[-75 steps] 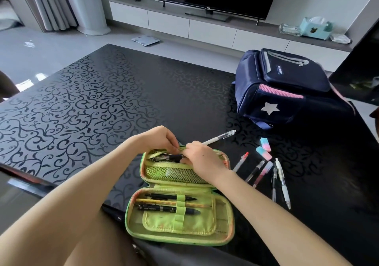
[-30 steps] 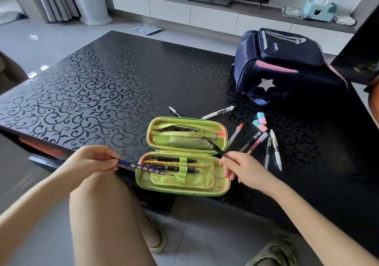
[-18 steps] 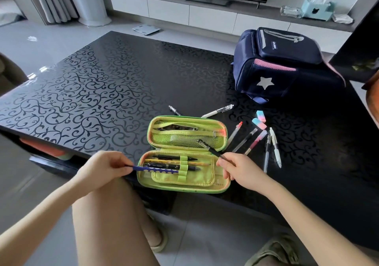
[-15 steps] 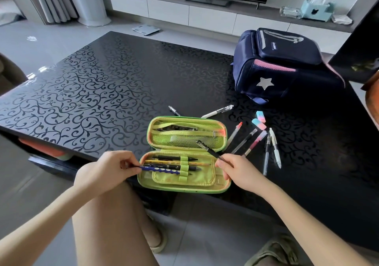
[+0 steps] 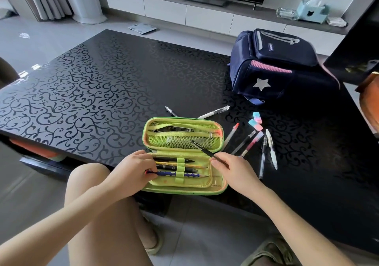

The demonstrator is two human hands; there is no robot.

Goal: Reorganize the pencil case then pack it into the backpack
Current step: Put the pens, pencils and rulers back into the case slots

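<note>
A green pencil case [image 5: 217, 185] lies open at the table's near edge. My left hand [image 5: 133, 170] pinches the end of a blue dotted pencil [image 5: 188, 175], which runs under the case's elastic loops below two dark pens. My right hand [image 5: 231, 170] holds a black pen [image 5: 202, 149] that slants up over the mesh pocket. Several loose pens [image 5: 252, 143] and two pink-and-blue erasers [image 5: 256, 121] lie on the table to the right. The navy backpack [image 5: 283, 68] with a white star stands at the far right.
The black patterned table [image 5: 92, 85] stretches left and far. Two more pens [image 5: 214, 113] lie just behind the case. My knees are below the table edge. A TV cabinet [image 5: 205, 17] stands across the floor, and a dark object edges in at the right.
My left hand has brought the blue dotted pencil from the left and slid it under the elastic loops. My right hand has drawn slightly closer with the black pen.
</note>
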